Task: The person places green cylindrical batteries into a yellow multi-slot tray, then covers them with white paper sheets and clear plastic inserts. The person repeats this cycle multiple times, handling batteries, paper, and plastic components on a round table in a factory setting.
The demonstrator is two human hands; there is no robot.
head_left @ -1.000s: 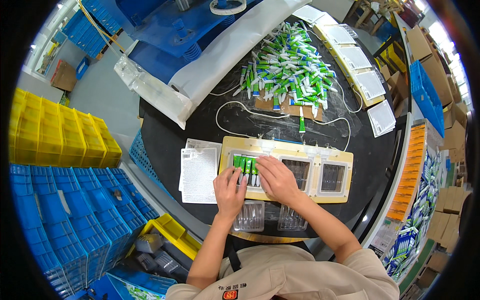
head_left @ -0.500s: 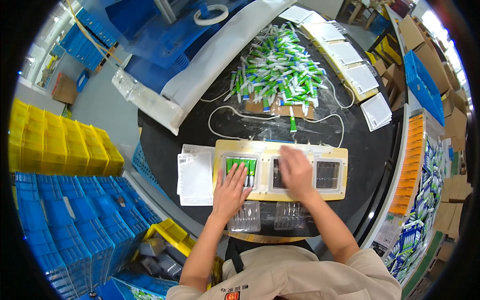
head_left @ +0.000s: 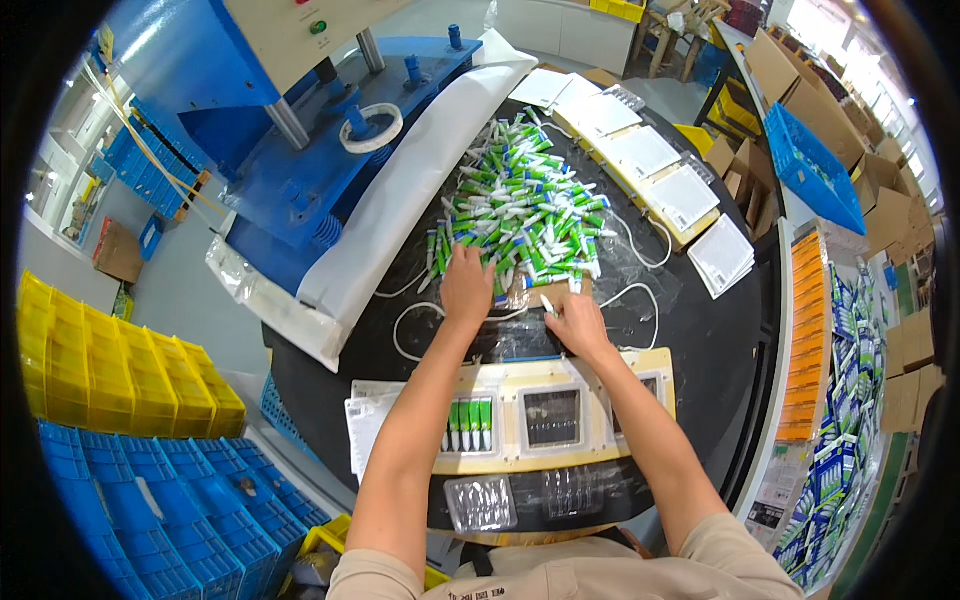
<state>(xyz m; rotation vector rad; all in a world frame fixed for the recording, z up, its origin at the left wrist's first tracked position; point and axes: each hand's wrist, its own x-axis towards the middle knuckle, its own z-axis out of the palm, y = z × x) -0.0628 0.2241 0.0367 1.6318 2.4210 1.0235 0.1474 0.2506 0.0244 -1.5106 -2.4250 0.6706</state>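
A heap of small green-and-white tubes (head_left: pixel 525 205) with blue ends lies on the black round table. My left hand (head_left: pixel 467 290) reaches onto the heap's near left edge, its fingertips among the tubes; whether they grip one is not clear. At the heap's near edge my right hand (head_left: pixel 580 322) is closed on a single tube (head_left: pixel 548 304), whose white tip shows beside the fingers. Nearer me is a cream frame fixture (head_left: pixel 500 374) with several square openings. Its left opening holds a row of green tubes (head_left: pixel 468 424); dark bars show in the middle one (head_left: pixel 552 417).
Clear plastic blister trays (head_left: pixel 480 503) lie before the fixture, white cards (head_left: pixel 368 432) at its left. A second fixture (head_left: pixel 690 228) with cards stands far right. A blue press (head_left: pixel 345 190) is at far left. White cables (head_left: pixel 640 290) loop across the table. Blue crates (head_left: pixel 150 500) stand left.
Both hands have left the fixture and moved forward to the heap of tubes. The right hand has taken hold of a tube at its near edge. The view has tilted up slightly.
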